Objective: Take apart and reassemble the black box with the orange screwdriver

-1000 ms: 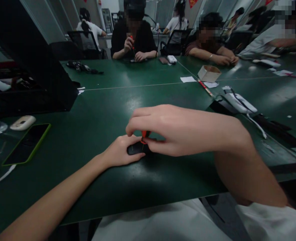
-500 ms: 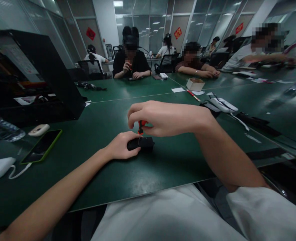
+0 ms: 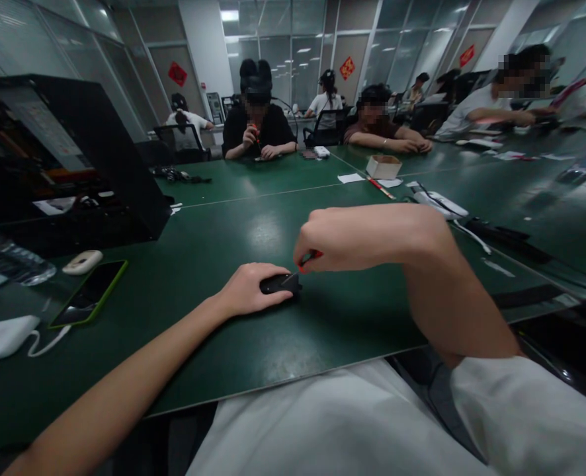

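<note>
On the green table [image 3: 208,251] my left hand [image 3: 251,289] is closed round a small black box-shaped device [image 3: 279,285], thumb on its near side and fingers on its far side. A short peg sticks out at the device's right end. My right hand [image 3: 333,239] grips a red and black screwdriver [image 3: 309,260], most of its handle hidden by the fingers. The screwdriver is tilted, its thin shaft pointing down and left across the top of the device. Whether the tip touches the device I cannot tell.
A phone in a green case [image 3: 90,294], a white power bank with cable [image 3: 6,337] and a black cabinet [image 3: 119,165] stand left. Farther back are a small open box [image 3: 383,166] and a white power strip [image 3: 442,203]. Several people sit around the table.
My right hand has moved right and closed further round the screwdriver, which has gone from upright over the device to a slant. My left hand and the device have shifted slightly in view.
</note>
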{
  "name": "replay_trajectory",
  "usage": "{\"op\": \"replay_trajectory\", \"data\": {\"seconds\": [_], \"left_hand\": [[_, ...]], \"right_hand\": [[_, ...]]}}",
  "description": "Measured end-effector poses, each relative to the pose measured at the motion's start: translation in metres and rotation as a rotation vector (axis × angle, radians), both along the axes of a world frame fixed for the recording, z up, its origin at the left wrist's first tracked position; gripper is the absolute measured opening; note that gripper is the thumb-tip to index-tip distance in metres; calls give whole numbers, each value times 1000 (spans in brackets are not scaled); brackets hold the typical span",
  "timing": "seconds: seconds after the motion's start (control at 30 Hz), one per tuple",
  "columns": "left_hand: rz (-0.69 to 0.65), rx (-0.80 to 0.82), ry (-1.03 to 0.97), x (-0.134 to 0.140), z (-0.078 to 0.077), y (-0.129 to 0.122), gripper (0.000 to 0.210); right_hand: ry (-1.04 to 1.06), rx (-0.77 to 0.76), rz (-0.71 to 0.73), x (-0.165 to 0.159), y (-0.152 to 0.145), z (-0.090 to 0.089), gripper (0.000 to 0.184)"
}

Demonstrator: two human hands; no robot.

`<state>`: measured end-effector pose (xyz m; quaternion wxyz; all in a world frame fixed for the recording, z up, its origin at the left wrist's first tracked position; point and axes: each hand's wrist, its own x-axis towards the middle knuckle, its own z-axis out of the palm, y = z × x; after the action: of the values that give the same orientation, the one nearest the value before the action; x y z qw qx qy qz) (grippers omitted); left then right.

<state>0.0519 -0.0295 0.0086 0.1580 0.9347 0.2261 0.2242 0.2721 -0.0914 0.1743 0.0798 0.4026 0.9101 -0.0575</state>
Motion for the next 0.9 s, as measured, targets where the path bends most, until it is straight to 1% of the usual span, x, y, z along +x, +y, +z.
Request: {"op": "replay_trajectory", "data": {"seconds": [0.1, 0.17, 0.27, 0.4, 0.57, 0.77, 0.9], "left_hand": [[-4, -17, -24, -1, -1, 0, 38], [-5, -25, -25, -2, -1, 1, 38], [-6, -25, -24, -2, -1, 1, 39], [-15, -27, -22, -1, -1, 1, 38], [-24, -35, -23, -1, -2, 1, 39], [-48, -30, -2, -2, 0, 1, 40], [-63, -7, 31, -4, 1, 2, 41]], "right_hand": [[-23, 4, -86, 19, -4, 5, 29], [-12, 15, -107, 27, -4, 7, 30], [-9, -6, -80, 27, -2, 6, 29], [-35, -28, -52, 17, 3, 3, 29], [-55, -96, 0, 13, 14, -1, 30], [-26, -97, -26, 24, 19, 0, 29], [-26, -111, -30, 25, 19, 0, 30]]}}
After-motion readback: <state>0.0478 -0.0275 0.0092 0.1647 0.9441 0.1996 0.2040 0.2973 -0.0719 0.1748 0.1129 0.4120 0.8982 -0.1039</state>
